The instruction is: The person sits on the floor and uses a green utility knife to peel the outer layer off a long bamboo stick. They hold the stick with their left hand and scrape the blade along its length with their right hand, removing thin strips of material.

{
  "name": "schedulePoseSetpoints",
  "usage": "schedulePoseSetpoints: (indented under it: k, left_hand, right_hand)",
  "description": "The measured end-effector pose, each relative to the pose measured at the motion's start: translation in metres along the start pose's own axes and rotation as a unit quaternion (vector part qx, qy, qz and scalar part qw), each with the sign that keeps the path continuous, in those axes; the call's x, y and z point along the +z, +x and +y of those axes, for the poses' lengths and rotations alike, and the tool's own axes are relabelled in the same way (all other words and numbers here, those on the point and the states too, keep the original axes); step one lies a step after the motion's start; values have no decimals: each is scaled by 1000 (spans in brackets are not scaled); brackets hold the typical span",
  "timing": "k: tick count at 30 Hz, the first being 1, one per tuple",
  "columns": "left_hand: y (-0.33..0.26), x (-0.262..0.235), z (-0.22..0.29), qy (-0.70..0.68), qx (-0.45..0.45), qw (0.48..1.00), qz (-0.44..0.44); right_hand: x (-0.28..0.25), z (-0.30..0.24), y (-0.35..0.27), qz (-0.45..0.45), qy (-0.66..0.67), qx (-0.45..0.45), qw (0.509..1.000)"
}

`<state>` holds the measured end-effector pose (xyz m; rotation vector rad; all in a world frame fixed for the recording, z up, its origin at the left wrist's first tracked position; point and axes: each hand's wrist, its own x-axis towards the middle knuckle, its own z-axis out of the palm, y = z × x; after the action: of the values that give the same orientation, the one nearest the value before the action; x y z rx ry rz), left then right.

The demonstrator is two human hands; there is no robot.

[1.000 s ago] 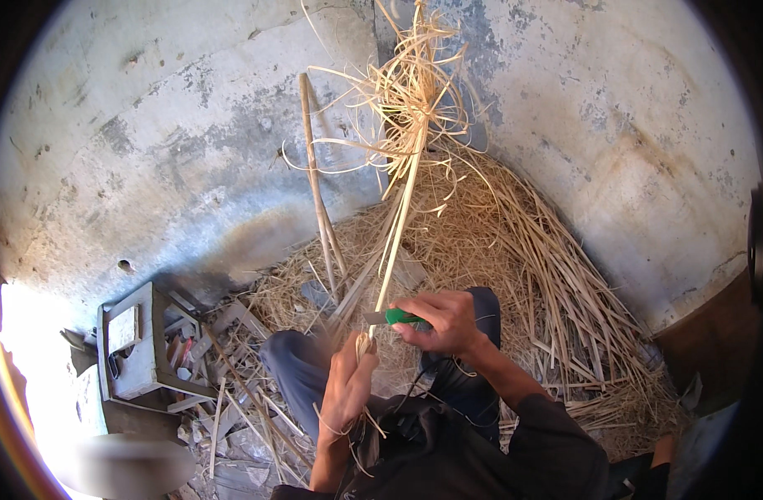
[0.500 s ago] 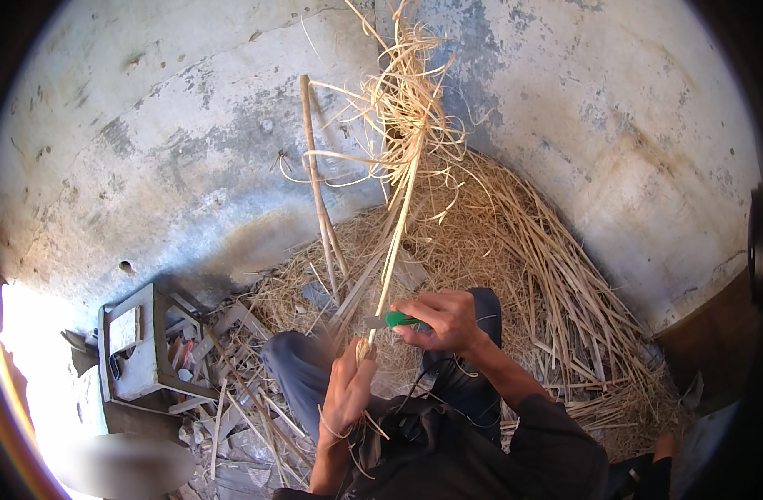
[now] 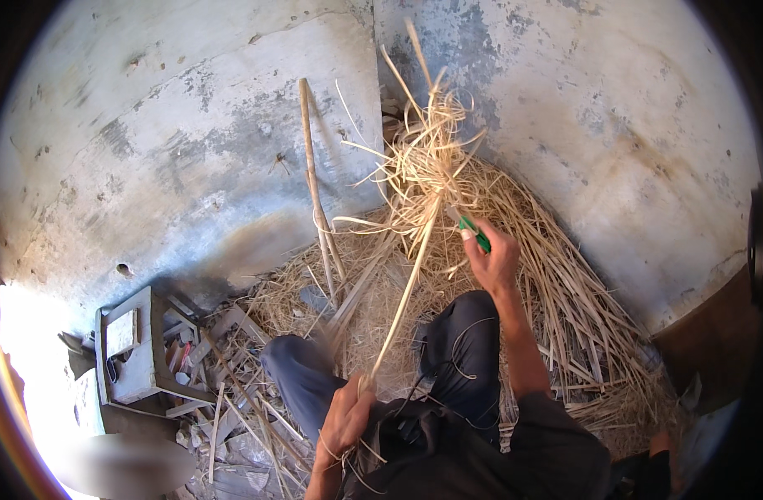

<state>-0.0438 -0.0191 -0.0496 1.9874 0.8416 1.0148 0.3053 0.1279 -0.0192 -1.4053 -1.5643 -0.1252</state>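
Note:
My left hand (image 3: 345,414) is closed around the near end of a long pale strip of cane or bamboo (image 3: 406,296), low in front of my body. The strip slants up and away to a tangle of thin curled shavings (image 3: 431,162) near its far part. My right hand (image 3: 495,257), arm stretched forward, grips a green-handled knife (image 3: 475,234). Its blade points up and left, at the strip just below the tangle; whether it touches the strip I cannot tell.
Long split strips (image 3: 548,267) and shavings heap against the right wall. A stick (image 3: 308,150) leans on the left wall. An overturned grey wooden stool (image 3: 140,367) lies at left among scraps. Part of another person's arm (image 3: 660,442) shows at lower right.
My right hand with the knife has moved up and away along the strip, from near my left hand to the tangle. The tangle has dropped lower and shifted slightly right.

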Motion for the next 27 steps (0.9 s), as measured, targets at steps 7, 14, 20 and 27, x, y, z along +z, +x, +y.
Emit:
schedulePoseSetpoints:
  k: [7, 14, 20, 27]
  left_hand:
    - [26, -10, 20, -40, -280, 957, 62]
    - [44, 1, 29, 9, -239, 968, 73]
    - [51, 0, 30, 8, -214, 973, 86]
    - [47, 4, 36, 26, -219, 972, 76]
  right_hand:
    - [11, -33, -43, -49, 141, -97, 984]
    - [19, -85, -78, -159, 151, -199, 955]
    - [23, -89, -84, -145, 173, -197, 954]
    - [22, -80, -71, -96, 146, -171, 970]
